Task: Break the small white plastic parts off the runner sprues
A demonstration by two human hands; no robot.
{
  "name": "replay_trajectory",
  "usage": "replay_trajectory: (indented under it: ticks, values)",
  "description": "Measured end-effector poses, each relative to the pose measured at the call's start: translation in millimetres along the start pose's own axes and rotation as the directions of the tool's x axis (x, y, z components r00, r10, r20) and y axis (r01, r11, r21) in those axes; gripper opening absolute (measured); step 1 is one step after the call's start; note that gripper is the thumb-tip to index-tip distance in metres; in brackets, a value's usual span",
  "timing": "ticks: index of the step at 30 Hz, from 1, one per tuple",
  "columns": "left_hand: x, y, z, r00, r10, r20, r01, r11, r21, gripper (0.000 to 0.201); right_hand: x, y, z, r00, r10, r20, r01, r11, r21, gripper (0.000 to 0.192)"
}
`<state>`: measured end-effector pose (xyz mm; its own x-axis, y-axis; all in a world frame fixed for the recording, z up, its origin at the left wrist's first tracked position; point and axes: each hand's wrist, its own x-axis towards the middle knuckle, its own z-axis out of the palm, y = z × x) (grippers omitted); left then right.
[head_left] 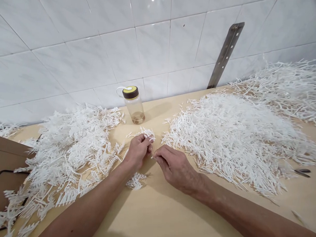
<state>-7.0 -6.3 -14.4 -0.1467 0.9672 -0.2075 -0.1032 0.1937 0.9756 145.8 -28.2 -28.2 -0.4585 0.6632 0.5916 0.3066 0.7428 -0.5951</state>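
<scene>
My left hand (138,151) is closed on a small bunch of white plastic pieces (146,132) over the wooden table (154,209). My right hand (173,164) is right beside it, fingertips pinched at the same bunch. Under my left wrist lies a little clump of white pieces (135,181). A big heap of branched white plastic strips (70,153) spreads to the left of my hands. A wide pile of separate white sticks (238,136) lies to the right.
A clear bottle (133,105) with a brown and yellow lid stands near the tiled wall (98,42). A metal strip (225,53) leans on the wall. Another white heap (287,82) sits far right. A dark tool (302,172) lies at the right edge; a brown box (4,160) is at left.
</scene>
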Motion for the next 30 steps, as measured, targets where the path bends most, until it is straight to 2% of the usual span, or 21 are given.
replay_trajectory:
  ticks: [6,10,16,21,25,30]
  values:
    - [-6.0,1.4,1.6,0.994,0.059,0.089,-0.068,0.993,0.099,0.034,4.9,12.2,-13.2,0.959,0.197,-0.202,-0.206,0.978,-0.028,0.007]
    - [-6.0,-1.3,-0.3,0.992,0.064,0.109,-0.079,0.987,0.138,0.037,7.7,20.7,-19.0,0.948,0.231,-0.220,-0.253,0.965,-0.076,0.008]
    - [-6.5,-4.4,1.1,0.992,0.081,0.101,-0.099,0.977,0.190,0.038,7.7,17.6,-19.8,0.975,0.170,-0.145,-0.179,0.983,-0.051,0.011]
    - [-11.0,2.0,4.1,0.992,0.039,0.117,-0.062,0.979,0.196,0.036,6.2,18.9,-18.1,0.993,0.094,-0.075,-0.097,0.994,-0.043,0.016]
    - [-12.2,7.0,3.0,0.985,-0.005,0.175,-0.030,0.979,0.201,0.040,6.2,21.9,-16.7,0.994,0.077,-0.081,-0.083,0.994,-0.065,0.006]
    - [-10.2,7.1,1.2,0.982,-0.005,0.190,-0.032,0.981,0.189,0.041,6.8,19.4,-16.5,0.994,0.089,-0.069,-0.093,0.994,-0.065,0.010]
